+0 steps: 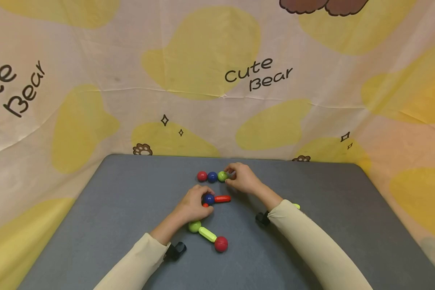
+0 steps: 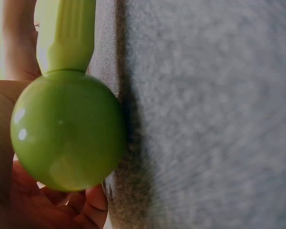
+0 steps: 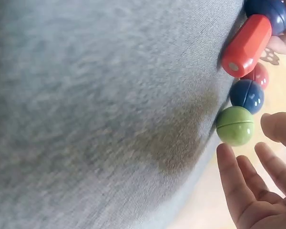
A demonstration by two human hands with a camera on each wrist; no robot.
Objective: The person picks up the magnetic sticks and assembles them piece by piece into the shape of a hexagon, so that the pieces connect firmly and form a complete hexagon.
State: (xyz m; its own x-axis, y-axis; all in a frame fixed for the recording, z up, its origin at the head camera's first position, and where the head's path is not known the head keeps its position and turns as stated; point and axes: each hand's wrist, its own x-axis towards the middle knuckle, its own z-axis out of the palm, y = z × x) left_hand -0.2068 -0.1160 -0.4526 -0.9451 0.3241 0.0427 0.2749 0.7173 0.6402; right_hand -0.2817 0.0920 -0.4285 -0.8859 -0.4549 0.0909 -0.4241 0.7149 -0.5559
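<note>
My left hand [image 1: 193,204] grips a blue ball [image 1: 209,199] between thumb and fingers. A red rod [image 1: 222,198] sticks out from that ball to the right, and a bit of red shows below it, mostly hidden by the hand. Farther back, a red ball [image 1: 201,176], a second blue ball [image 1: 212,177] and a green ball [image 1: 222,176] sit in a row. Fingers spread, my right hand [image 1: 243,179] is at the green ball's right side; the right wrist view shows its thumb apart from the green ball [image 3: 235,126].
Near my left wrist lies a yellow-green rod [image 1: 207,234] joining another green ball [image 1: 194,226] to a red ball [image 1: 221,244]. The left wrist view shows that green ball [image 2: 69,131] close up. A yellow-green tip [image 1: 296,206] shows behind the right sleeve. The grey table [image 1: 130,193] meets a patterned cloth.
</note>
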